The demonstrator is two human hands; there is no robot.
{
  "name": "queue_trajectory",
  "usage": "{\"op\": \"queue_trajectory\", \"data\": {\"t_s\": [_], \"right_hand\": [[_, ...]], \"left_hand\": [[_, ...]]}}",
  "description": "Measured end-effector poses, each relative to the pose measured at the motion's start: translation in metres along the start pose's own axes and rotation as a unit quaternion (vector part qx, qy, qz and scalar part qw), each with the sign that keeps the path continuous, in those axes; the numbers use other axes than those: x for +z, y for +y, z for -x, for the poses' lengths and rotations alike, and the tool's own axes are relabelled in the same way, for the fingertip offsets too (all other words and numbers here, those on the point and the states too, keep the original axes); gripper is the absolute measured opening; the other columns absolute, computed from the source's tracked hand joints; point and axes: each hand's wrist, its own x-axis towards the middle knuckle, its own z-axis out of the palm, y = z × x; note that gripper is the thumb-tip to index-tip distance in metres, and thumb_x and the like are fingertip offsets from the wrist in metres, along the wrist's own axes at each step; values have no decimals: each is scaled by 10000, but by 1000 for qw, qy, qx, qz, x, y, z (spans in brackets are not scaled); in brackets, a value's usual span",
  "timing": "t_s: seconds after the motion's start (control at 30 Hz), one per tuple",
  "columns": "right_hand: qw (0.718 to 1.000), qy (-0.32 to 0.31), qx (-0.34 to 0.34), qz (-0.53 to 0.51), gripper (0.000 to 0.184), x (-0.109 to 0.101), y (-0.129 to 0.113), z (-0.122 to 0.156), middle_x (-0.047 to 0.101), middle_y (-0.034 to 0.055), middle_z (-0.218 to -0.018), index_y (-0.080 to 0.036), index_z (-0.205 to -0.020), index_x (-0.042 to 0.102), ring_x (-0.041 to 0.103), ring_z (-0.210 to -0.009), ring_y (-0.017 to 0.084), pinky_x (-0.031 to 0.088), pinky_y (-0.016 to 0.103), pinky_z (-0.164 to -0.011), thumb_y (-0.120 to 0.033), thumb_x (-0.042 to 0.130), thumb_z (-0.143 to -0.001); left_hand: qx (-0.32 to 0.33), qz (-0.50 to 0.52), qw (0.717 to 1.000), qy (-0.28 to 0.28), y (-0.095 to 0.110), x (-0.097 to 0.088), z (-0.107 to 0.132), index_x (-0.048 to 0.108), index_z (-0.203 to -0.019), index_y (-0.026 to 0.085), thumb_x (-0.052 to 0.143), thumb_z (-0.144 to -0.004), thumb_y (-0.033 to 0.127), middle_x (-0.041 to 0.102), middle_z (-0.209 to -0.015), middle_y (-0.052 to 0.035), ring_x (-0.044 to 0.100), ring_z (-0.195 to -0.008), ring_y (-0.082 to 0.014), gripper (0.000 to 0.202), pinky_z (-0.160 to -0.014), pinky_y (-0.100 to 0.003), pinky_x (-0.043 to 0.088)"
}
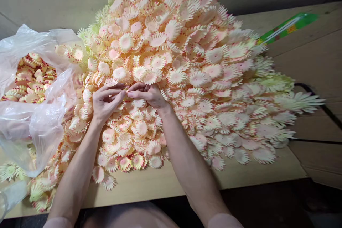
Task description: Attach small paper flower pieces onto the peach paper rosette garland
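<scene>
A large heap of artificial flower petal pieces (197,78), pale cream with pink tips, spreads over the table. Above the left-centre of this heap, my left hand (108,99) and my right hand (149,94) meet at the fingertips. The thumb and fingers of each are pinched together. Something small and yellowish shows between them, too small to make out. Around both hands lie loose round petal pieces, some almost touching the fingers.
At the left is a clear plastic bag (50,117) with more red-tipped petal pieces inside. A green packet (290,27) sticks out at the back right. Cardboard (310,64) stands along the right side. The wooden table's front edge (139,196) runs below my forearms.
</scene>
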Motion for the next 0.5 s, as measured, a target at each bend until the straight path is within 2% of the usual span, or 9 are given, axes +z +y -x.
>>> {"op": "queue_trajectory", "data": {"t_s": [0.17, 0.3, 0.5], "right_hand": [[1000, 11, 0, 0, 168, 1, 0, -1, 590, -21, -605, -156, -663, 695, 496, -607, 97, 404, 251, -585, -271, 761, -562], [999, 19, -5, 26, 174, 1, 0, -1, 564, -25, -590, -157, -663, 682, 463, -592, 94, 372, 250, -567, -284, 761, -573], [999, 24, -16, 17, 163, 0, 0, 0, 536, -30, -564, -156, -647, 654, 437, -562, 93, 334, 245, -539, -278, 729, -569]], "left_hand": [[-4, 10, 1000, 6, -2, 1, 0, 777, -757, 209, 791, -702, 246, 760, -881, -62, 717, -825, -157, 67, -695, -256, 573], [2, -13, 1000, 9, -5, -1, 0, 765, -734, 197, 740, -755, 237, 763, -873, -62, 711, -825, -152, 53, -733, -266, 561], [-74, 15, 996, 53, -10, 1, -1, 722, -699, 159, 718, -766, 266, 762, -861, -66, 703, -743, -133, 126, -623, -228, 529]]}}
